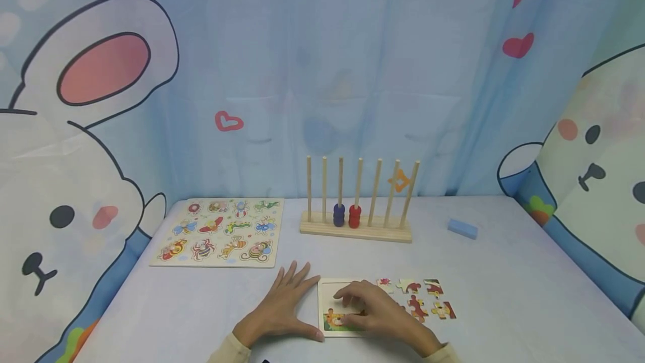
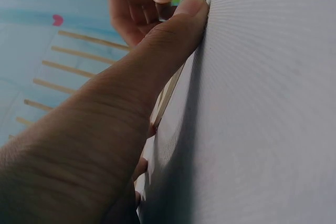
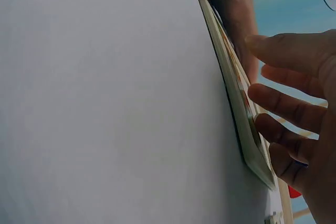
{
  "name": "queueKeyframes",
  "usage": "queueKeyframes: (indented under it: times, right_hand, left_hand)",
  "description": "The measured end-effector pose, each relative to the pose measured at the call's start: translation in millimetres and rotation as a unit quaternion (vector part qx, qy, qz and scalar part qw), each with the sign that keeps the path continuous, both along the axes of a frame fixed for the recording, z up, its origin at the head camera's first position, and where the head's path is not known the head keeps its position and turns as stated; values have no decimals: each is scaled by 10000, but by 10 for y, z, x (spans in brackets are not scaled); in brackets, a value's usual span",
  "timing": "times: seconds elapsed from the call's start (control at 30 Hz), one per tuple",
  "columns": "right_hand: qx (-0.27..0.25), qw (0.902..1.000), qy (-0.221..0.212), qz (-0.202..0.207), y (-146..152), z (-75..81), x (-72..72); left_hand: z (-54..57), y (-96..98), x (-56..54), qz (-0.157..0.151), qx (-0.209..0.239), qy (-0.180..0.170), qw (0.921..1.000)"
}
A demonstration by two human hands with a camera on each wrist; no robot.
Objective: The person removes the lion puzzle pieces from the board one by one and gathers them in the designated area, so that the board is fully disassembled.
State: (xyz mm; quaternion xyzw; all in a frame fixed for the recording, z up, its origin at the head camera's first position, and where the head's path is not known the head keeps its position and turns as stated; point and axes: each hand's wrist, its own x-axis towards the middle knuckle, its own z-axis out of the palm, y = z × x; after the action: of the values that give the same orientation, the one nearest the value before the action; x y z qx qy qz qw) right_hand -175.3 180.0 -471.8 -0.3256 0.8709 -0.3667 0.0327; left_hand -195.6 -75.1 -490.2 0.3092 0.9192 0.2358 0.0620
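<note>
Sleeves [image 1: 229, 352] in pale yellow reach in from 6 o'clock toward a shallow wooden puzzle tray [image 1: 330, 293], flat on the white-covered surface [image 1: 514, 296]. The left hand [image 1: 284, 307] lies at the tray's 9 o'clock side, fingers straight and spread, thumb on the corner at about 8 o'clock and index fingertip by the corner at about 10; it grips nothing. The right hand [image 1: 375, 310] is poised over the tray from 4 o'clock, loosely bent, thumb and fingertips apart in the right wrist view, with nothing seen between them. Beneath it, fitted pieces [image 1: 332, 319] showing an orange figure on green line the tray's near side around 7 o'clock, while bare board shows toward 11. Loose jigsaw pieces [image 1: 418, 308] in red, yellow and green lie near the tray from 2 to 3 o'clock, some partly hidden by the right hand.

Farther off, at 10 o'clock, a board [image 1: 211, 264] carries twelve colorful figures [image 1: 237, 227], a spider among them. At 12 o'clock stands a wooden rack [image 1: 355, 231] with seven upright pegs, dark blue beads [image 1: 339, 215] on the third from the left, red beads [image 1: 355, 217] on the fourth. A small light-blue block [image 1: 462, 228] rests at 2 o'clock. Beyond hangs a blue backdrop [image 1: 383, 71] printed with hearts [image 1: 518, 46] and white cartoon animals [image 1: 30, 172].
</note>
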Motion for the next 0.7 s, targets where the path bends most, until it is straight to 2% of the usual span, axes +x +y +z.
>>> queueKeyframes:
  times: [0.1,0.27,0.7]
  right_hand:
    - [283,9993,222,-27,-53,-22,3]
    - [694,9973,213,-144,-96,-41,12]
    - [670,9973,200,-241,-129,-46,70]
  left_hand:
    - [1,-3,-5,3,-22,4,10000]
    - [-10,-3,-20,14,-45,-62,10000]
    - [-27,0,-18,57,-109,-80,9999]
